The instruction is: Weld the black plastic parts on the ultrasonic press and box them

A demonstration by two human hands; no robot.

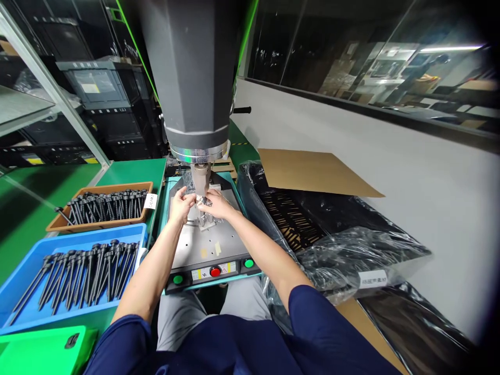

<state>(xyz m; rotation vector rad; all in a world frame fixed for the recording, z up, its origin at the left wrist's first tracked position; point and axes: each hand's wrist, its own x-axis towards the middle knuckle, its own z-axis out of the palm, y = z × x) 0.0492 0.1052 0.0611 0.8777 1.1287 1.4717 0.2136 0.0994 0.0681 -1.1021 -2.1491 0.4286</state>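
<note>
Holds left hand (181,207) and right hand (217,204) half-curled at the lower end of the horn (200,179), over the small fixture (207,225) midway across the metal plate (231,240); cannot tell whether gripping anything. Probably risks a pinch through any lowering of the horn, or a skewed fixture through an uneven push. Finds bare room on the near side, less at right, with plastic bag (339,255) crowding the plate's edge.

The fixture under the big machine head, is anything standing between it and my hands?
Nothing visible does: your left hand and right hand are both right at the fixture. The machine's metal tip hangs above it; whether they touch is hidden by your fingers.
</note>
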